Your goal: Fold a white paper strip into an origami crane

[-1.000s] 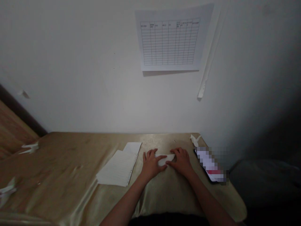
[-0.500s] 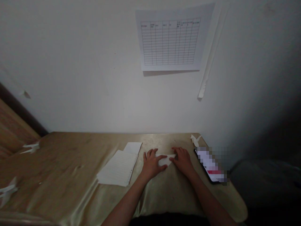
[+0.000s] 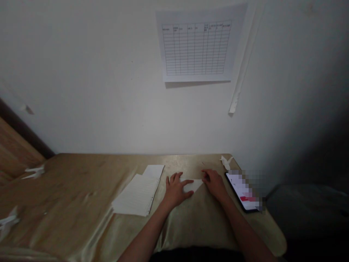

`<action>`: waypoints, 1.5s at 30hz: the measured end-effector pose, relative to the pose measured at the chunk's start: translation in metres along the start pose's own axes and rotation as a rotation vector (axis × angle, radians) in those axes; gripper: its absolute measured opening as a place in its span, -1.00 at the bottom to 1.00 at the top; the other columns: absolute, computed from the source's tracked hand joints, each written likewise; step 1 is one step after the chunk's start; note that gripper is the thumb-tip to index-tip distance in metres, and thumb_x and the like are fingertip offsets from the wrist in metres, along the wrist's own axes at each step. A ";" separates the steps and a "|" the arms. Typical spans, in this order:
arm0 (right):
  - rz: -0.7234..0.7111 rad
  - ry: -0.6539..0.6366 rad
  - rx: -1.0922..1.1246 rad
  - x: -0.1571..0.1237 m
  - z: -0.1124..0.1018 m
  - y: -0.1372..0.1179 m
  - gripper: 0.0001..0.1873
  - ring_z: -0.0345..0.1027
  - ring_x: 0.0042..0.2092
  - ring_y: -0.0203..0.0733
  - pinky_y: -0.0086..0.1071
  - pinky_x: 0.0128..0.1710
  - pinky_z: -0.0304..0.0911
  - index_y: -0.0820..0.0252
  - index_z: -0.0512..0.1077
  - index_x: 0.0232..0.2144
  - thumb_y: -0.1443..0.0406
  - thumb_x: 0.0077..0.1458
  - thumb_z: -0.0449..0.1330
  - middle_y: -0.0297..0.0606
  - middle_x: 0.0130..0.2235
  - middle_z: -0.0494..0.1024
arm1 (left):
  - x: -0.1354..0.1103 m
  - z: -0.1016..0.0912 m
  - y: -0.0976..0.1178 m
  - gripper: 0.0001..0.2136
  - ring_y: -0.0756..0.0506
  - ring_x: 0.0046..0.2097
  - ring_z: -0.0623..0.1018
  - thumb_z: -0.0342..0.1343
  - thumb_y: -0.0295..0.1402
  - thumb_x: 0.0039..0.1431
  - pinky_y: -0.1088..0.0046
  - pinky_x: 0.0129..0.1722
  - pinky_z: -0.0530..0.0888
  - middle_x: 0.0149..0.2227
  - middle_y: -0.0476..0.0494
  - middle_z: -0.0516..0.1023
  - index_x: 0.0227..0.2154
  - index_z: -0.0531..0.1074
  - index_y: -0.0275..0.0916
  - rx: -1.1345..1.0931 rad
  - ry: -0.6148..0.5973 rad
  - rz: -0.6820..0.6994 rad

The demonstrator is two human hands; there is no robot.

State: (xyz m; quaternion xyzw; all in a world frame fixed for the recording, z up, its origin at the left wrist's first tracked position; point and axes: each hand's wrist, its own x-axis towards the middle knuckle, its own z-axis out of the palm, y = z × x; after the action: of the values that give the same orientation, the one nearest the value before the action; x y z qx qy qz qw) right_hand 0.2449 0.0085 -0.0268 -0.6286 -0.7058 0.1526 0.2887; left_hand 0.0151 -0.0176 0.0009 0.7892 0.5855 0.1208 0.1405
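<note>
A small piece of folded white paper (image 3: 195, 185) lies on the cloth-covered table, tapering to a point at its right end. My left hand (image 3: 176, 191) rests over its left part, fingers spread and thumb apart, pressing it down; that part is hidden under the palm. At the pointed right end is my right hand (image 3: 215, 185), its fingers curled in and closed at the paper's tip. The exact contact there is hard to make out.
Left of my hands lies a stack of lined paper sheets (image 3: 136, 194). A phone (image 3: 240, 189) with a lit screen sits to the right, below a folded paper bird (image 3: 226, 162). More folded paper pieces (image 3: 34, 171) lie far left. A printed table sheet (image 3: 196, 47) hangs on the wall.
My right hand has shifted slightly right and its fingers have curled in, uncovering more of the paper's right end. My left hand stays in place.
</note>
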 end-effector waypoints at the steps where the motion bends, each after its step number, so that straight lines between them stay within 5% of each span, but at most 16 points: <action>1: -0.004 0.000 -0.003 0.001 -0.001 0.001 -0.58 0.43 0.05 -0.03 -0.22 0.12 0.22 0.12 0.50 0.05 0.39 0.13 0.19 -0.19 -0.05 0.61 | 0.000 0.000 0.000 -0.51 -0.41 0.46 0.10 0.32 0.01 0.12 -0.30 0.41 -0.14 0.44 -0.09 0.19 0.15 0.50 0.32 0.001 -0.001 -0.001; 18: -0.032 0.006 -0.077 0.002 -0.001 0.006 -0.62 0.41 0.11 -0.03 -0.21 0.11 0.21 0.12 0.55 0.00 0.36 0.34 -0.03 -0.16 0.06 0.61 | 0.000 -0.001 0.001 -0.51 -0.41 0.48 0.08 0.33 0.02 0.12 -0.30 0.41 -0.15 0.45 -0.08 0.19 0.15 0.48 0.35 0.006 -0.007 -0.017; 45: -0.034 -0.051 -0.158 -0.002 -0.006 -0.002 -0.66 0.36 0.10 -0.02 -0.21 0.11 0.18 0.09 0.53 0.00 0.34 0.20 0.14 -0.16 0.01 0.56 | -0.002 -0.001 0.001 -0.50 -0.41 0.47 0.09 0.31 0.03 0.15 -0.29 0.41 -0.14 0.45 -0.10 0.18 0.17 0.46 0.35 0.019 0.000 0.000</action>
State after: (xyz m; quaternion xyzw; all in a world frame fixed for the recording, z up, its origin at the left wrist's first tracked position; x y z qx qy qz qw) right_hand 0.2469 0.0053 -0.0213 -0.6332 -0.7335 0.1075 0.2225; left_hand 0.0151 -0.0199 0.0025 0.7907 0.5864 0.1152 0.1331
